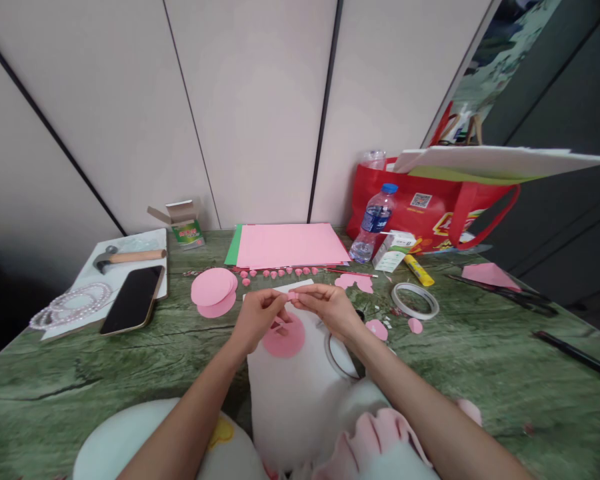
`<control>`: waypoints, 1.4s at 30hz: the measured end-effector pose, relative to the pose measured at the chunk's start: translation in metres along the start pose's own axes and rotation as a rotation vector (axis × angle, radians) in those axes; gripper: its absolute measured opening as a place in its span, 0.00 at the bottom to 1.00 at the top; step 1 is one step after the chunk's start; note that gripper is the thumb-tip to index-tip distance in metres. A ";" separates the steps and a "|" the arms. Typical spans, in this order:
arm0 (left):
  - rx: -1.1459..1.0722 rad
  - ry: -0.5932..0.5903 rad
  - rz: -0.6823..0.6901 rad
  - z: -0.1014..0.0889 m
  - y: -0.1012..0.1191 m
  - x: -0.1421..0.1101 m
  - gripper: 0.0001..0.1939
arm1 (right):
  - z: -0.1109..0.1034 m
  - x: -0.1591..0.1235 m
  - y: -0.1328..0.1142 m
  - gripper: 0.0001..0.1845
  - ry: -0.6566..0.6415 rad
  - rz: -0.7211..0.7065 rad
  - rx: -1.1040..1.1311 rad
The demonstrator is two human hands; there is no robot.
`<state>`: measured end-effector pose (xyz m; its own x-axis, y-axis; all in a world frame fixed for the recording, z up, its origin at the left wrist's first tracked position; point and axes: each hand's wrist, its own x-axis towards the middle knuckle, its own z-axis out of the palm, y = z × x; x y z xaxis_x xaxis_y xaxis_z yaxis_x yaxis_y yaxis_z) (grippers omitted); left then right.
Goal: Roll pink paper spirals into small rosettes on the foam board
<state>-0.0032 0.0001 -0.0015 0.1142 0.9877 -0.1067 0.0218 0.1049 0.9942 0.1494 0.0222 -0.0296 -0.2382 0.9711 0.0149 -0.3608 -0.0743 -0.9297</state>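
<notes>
Between the fingertips of both hands is a small pink paper piece. My left hand pinches it from the left, and my right hand pinches it from the right. Below the left fingers a pink paper circle lies on a white board. A roll of tape, partly covered by my right wrist, rests on the same board. Beyond the hands, several small pink rolled paper pieces sit in a row.
Stacked pink circles lie left of the hands, with a phone and hammer farther left. Pink sheets are at the back. Rightward are a bottle, a tape roll, a glue stick, scissors and a red bag.
</notes>
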 end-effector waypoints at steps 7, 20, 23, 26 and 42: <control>-0.024 -0.008 -0.017 0.001 0.002 -0.002 0.11 | -0.001 0.000 -0.001 0.15 0.023 0.019 -0.006; -0.006 -0.032 -0.012 0.001 0.002 -0.002 0.11 | 0.001 -0.001 -0.002 0.12 0.007 -0.015 -0.008; -0.008 -0.017 0.000 0.000 0.000 -0.001 0.11 | 0.001 0.000 -0.001 0.12 -0.013 0.002 0.023; -0.009 -0.009 -0.010 0.000 -0.001 0.000 0.11 | 0.000 0.000 0.000 0.12 -0.015 0.017 0.034; -0.005 -0.042 -0.022 0.001 0.002 -0.002 0.09 | 0.000 0.000 -0.001 0.09 0.027 -0.001 -0.042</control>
<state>-0.0023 -0.0014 0.0004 0.1554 0.9794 -0.1291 0.0195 0.1276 0.9916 0.1503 0.0219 -0.0289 -0.2137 0.9769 0.0062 -0.3224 -0.0646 -0.9444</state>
